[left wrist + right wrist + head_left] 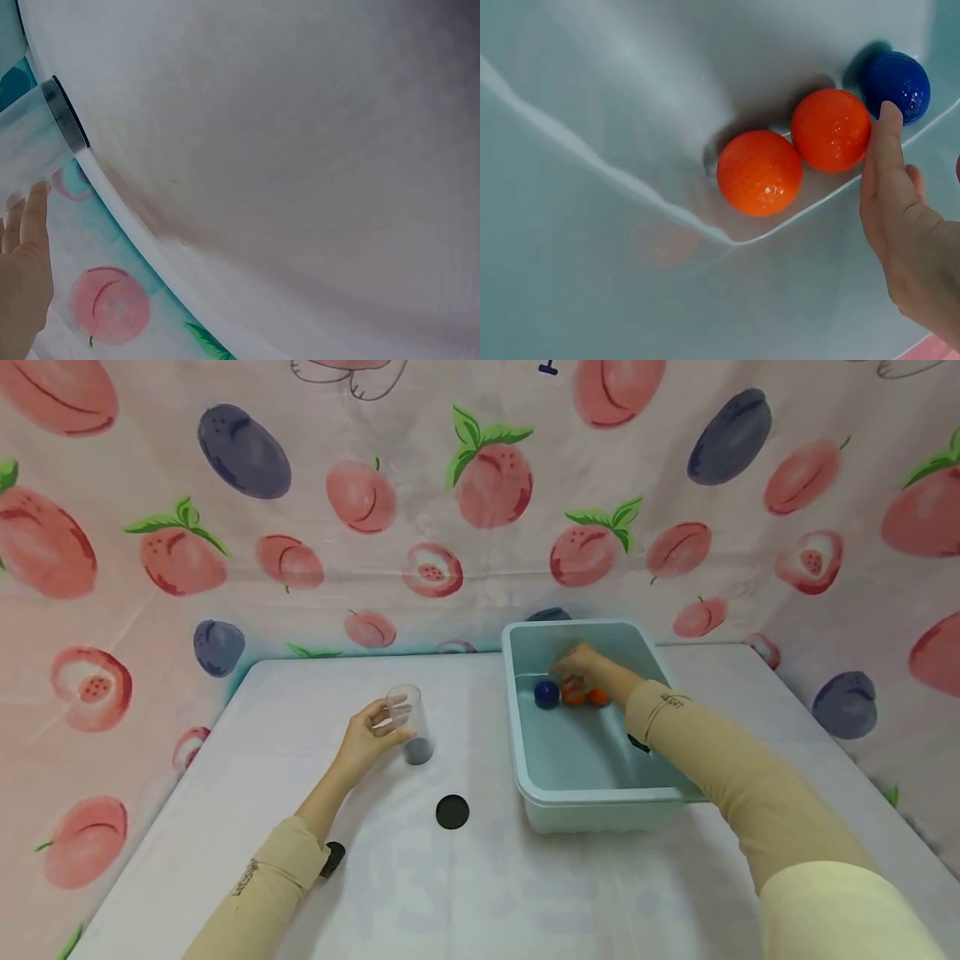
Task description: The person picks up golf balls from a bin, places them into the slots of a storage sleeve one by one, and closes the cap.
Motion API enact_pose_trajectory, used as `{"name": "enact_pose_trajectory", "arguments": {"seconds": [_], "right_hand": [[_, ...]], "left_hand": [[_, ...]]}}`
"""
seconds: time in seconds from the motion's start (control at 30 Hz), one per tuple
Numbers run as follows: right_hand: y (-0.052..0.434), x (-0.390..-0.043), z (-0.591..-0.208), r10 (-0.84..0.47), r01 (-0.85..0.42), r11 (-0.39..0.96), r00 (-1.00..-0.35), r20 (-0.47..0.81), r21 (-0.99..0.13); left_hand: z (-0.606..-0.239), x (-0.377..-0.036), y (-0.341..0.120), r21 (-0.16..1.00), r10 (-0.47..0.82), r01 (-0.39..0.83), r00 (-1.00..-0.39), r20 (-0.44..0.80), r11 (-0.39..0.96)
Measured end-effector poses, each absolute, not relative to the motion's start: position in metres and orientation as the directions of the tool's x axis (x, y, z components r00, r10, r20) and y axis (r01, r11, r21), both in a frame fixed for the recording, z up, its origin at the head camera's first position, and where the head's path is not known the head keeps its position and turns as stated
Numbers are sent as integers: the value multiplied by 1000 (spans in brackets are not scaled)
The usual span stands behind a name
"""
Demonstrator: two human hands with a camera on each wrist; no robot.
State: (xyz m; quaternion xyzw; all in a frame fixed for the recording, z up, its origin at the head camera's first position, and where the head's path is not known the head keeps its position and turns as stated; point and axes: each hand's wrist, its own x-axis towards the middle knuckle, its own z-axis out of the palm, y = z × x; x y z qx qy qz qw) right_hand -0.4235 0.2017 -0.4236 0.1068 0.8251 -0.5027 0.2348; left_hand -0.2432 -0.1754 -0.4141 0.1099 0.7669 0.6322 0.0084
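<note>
Balls, two orange [759, 172] [830, 130] and one blue [897, 84], lie at the tub's [592, 797] far wall; the right hand [581, 664], fingers straight, touches an orange one. The left hand [367, 737] grips a cup [408, 724] mid-table [525, 893].

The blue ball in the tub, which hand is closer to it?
Right. The right hand is inside the tub, fingers beside the blue ball and the orange balls. The left hand is outside on the table, holding a clear cup.
</note>
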Motion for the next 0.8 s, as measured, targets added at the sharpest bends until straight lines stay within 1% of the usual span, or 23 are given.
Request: {"name": "enact_pose_trajectory", "arguments": {"seconds": [0.07,0.17,0.23,0.37,0.5,0.6,0.7,0.77,0.8], "right_hand": [[205,-440,-443,-62,392,483,-877,-477,-783],[201,-444,-450,-50,408,492,-869,-493,-769],[198,-446,-455,-28,406,502,-875,-483,-764],[190,-444,-458,-29,437,514,-851,-524,-738],[183,-442,-465,-18,429,517,-860,-510,-741],[180,-441,-475,-38,390,531,-876,-481,-753],[177,-440,-478,-78,395,512,-863,-500,-763],[173,-434,-473,-83,415,497,-852,-518,-762],[170,-427,-465,-88,427,494,-842,-532,-757]], "left_hand": [[-413,-243,-176,970,181,164,-975,131,180],[-413,-242,-178,966,180,174,-974,139,193],[-413,-242,-178,966,181,170,-974,134,197],[-414,-241,-178,967,180,153,-977,117,202],[-415,-240,-178,967,173,153,-978,118,205],[-415,-239,-178,968,171,149,-979,115,203],[-415,-239,-179,970,174,143,-979,109,198],[-415,-239,-179,972,178,144,-978,110,187],[-415,-239,-180,973,181,144,-977,111,181]]}}
